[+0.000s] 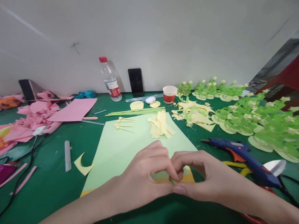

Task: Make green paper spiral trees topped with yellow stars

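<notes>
My left hand (151,171) and my right hand (198,174) meet at the fingertips over the near edge of a pale green sheet (121,149). Both hands are closed in a pinch, and what lies between the fingertips is too small and hidden to name. Beyond my hands, a stack of pale yellow paper strips (161,124) rests on the sheet. To its left lie several thin yellow pieces with knotted ends (126,125). Long green strips (135,111) run along the sheet's far edge.
A blue glue gun (243,158) and scissors with yellow handles (235,165) lie right, before several green paper plants (275,121). Paper scraps (193,113), a paper cup (169,94), a bottle (112,82) and a phone (135,82) stand or lie behind. Pink paper (73,110) is left.
</notes>
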A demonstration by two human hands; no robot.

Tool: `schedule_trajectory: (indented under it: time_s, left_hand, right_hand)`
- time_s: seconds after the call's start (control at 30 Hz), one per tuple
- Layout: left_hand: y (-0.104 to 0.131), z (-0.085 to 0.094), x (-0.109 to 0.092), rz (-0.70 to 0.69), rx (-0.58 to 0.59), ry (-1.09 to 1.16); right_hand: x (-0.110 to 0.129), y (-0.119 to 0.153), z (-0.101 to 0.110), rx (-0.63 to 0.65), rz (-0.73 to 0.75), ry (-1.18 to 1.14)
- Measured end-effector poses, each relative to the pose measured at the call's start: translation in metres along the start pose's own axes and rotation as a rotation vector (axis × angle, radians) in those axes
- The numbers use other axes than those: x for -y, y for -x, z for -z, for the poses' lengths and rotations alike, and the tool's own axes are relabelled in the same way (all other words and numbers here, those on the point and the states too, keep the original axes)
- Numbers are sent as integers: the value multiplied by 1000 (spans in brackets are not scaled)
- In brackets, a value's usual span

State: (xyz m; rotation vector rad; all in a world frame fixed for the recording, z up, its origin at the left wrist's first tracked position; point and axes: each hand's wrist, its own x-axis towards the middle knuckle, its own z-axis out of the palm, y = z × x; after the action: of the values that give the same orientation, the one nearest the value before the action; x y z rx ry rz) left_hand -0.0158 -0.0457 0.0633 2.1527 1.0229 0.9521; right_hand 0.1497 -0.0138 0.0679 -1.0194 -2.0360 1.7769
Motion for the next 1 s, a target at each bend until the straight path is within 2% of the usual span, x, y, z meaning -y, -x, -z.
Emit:
schedule_trajectory:
  time_s: [0.07,0.13,0.2,0.27,0.33,0.47,0.57,0.67,0.77,0.87,1.0]
  left_hand:
    - [0,0,0,15,-6,2]
    - [-2,1,0,4,48,3]
    - [-3,2,0,-23,123,17]
    - [-4,3,0,-36,147,40]
    - [-4,2,0,-21,108,59]
    - [-3,0,0,39,25,34]
    - [-2,1,1,8,58,2]
    - [-2,2,3,-42,120,-13]
    - [-2,1,3,-43,83,3]
    - [-2,0,2,-6,17,19]
    - [-1,2,2,-25,52,20]
  right_hand:
    - [0,0,-1,-39,19,-5]
    - [0,2,1,-58,27,5]
    - [-1,3,4,-29,24,24]
    - [-1,4,6,16,4,36]
    - [0,3,5,34,-12,29]
    - [1,0,3,-25,28,34]
    - [1,1,3,-59,12,42]
    - [2,3,6,-17,-13,63]
    - [2,3,6,24,-26,73]
    - [2,2,2,-8,-18,49]
    - [2,0,2,-37,-9,26]
